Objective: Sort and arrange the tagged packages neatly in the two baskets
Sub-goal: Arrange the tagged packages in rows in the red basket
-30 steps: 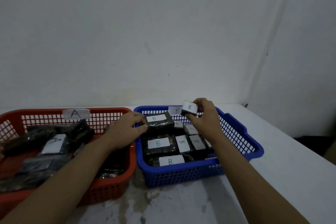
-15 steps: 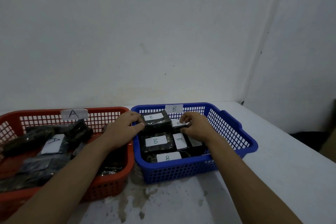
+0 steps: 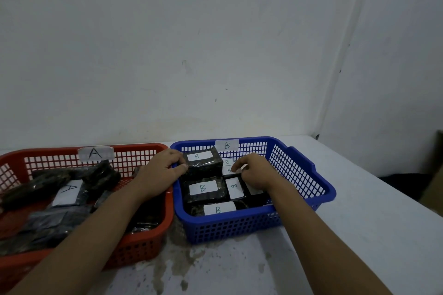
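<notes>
1. My left hand [image 3: 163,171] grips the black film-wrapped B-tagged package [image 3: 203,163], at 11 o'clock in the blue plastic mesh basket [image 3: 296,169].
2. My right hand [image 3: 257,173] is curled over a small black B-tagged packet [image 3: 227,170] at 12 o'clock; pinch unconfirmed.
3. Judged light and slick, so grasp the side walls.

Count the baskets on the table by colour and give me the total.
Red basket: 1
Blue basket: 1
Total: 2
</notes>
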